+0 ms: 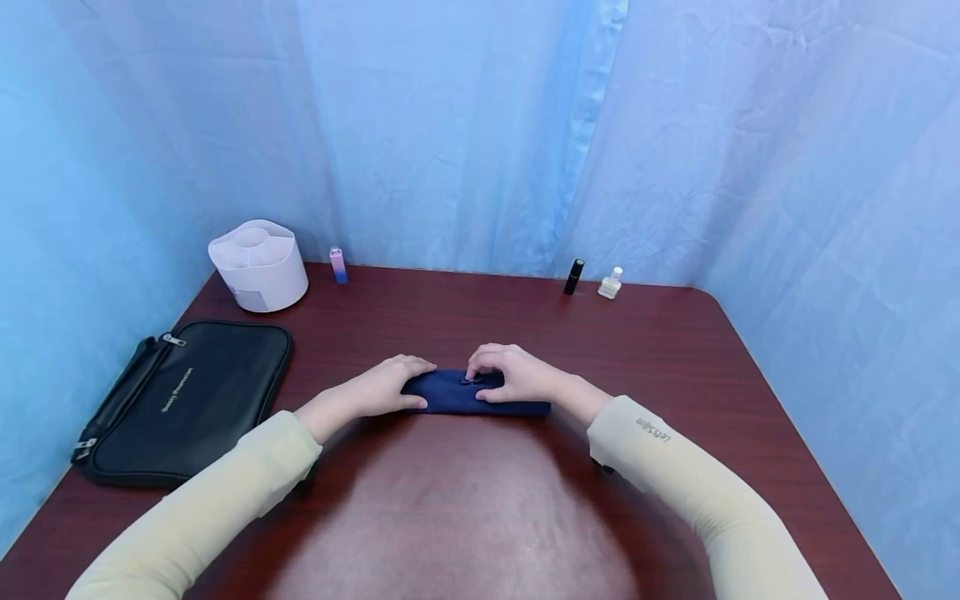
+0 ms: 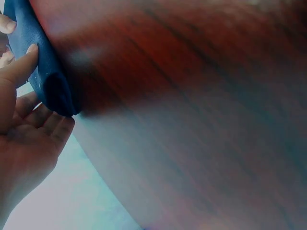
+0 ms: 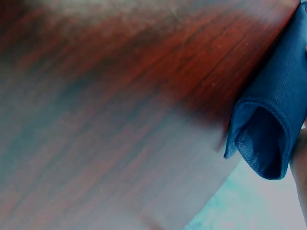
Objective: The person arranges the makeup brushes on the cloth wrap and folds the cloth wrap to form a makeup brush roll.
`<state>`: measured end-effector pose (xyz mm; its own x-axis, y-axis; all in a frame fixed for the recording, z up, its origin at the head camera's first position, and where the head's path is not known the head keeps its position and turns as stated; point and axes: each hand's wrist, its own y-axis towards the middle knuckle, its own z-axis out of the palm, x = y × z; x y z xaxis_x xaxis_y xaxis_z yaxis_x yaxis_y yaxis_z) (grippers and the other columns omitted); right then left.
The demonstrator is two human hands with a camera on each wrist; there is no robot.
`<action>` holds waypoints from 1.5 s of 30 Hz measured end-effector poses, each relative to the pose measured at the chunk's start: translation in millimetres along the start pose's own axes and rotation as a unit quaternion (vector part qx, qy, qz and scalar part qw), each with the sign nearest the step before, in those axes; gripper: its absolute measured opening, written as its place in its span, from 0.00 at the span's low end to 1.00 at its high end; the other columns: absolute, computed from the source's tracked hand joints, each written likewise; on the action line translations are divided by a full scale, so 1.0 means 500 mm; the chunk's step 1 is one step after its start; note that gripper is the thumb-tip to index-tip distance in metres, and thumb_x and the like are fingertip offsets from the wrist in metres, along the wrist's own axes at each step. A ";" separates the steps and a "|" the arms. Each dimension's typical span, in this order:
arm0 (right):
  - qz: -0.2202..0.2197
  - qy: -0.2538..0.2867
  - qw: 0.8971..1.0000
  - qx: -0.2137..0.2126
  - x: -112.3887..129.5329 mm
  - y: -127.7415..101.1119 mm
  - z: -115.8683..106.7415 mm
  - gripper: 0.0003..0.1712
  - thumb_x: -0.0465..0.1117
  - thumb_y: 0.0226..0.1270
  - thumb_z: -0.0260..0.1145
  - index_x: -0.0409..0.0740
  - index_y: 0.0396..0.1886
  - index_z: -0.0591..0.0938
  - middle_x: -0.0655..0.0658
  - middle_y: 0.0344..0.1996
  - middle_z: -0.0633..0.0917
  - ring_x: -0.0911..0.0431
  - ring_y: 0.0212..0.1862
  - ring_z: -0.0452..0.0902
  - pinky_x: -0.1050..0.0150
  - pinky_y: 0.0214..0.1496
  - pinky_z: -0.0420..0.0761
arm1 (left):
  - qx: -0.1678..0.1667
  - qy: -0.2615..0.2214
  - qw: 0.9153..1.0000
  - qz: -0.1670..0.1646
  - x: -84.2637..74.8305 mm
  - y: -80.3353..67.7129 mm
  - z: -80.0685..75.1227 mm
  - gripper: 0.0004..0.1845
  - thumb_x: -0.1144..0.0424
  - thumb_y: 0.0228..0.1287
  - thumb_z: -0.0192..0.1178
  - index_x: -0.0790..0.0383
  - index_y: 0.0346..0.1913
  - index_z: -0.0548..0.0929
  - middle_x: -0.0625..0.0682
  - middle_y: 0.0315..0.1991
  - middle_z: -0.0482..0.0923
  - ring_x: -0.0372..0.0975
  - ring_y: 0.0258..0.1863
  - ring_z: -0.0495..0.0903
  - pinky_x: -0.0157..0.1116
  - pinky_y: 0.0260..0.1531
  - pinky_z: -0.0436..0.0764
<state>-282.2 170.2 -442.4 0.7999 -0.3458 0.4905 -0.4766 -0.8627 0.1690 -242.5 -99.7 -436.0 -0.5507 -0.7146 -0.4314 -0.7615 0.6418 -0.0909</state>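
A small dark blue pouch is lying flat at the centre of the reddish-brown surface, long side running from 9 o'clock to 3 o'clock. The left hand is gripping its 9 o'clock end, thumb on the near edge and fingers curled over the far edge; the left wrist view is showing that thumb pressing on the blue fabric. The right hand is resting over the pouch's middle, fingertips pinching something small on top (probably a zipper pull, though it is too small to tell). The two hands are sitting close together, not touching. In the right wrist view the pouch's 3 o'clock end is gaping open, showing a hollow inside.

At 9 o'clock a black zippered case is lying flat. At 10 o'clock a white organiser tub is standing, with a pink-and-blue stick just beside it. At 1 o'clock a black tube and a small clear bottle are standing near each other.
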 end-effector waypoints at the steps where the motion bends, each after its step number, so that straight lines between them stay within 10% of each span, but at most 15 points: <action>1: 0.002 -0.002 1.000 -0.005 0.001 0.000 0.002 0.12 0.44 0.59 0.69 0.49 0.43 0.80 0.52 0.44 0.79 0.62 0.47 0.76 0.69 0.54 0.78 | -0.001 0.001 1.000 -0.001 0.000 -0.001 0.000 0.32 0.54 0.61 0.63 0.66 0.65 0.69 0.61 0.63 0.70 0.52 0.64 0.67 0.50 0.64 0.64; 45: -0.044 -0.154 0.984 -0.075 0.021 0.001 0.018 0.03 0.37 0.62 0.65 0.45 0.36 0.83 0.51 0.37 0.81 0.62 0.38 0.77 0.71 0.44 0.79 | -0.008 0.006 1.000 0.012 0.000 -0.007 -0.003 0.33 0.55 0.60 0.64 0.68 0.65 0.69 0.62 0.63 0.70 0.52 0.64 0.67 0.50 0.63 0.66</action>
<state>-270.9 162.8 -445.1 0.9022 -0.3870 0.1907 -0.4303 -0.8380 0.3354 -240.4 -102.1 -434.3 -0.5733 -0.7019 -0.4227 -0.7533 0.6544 -0.0651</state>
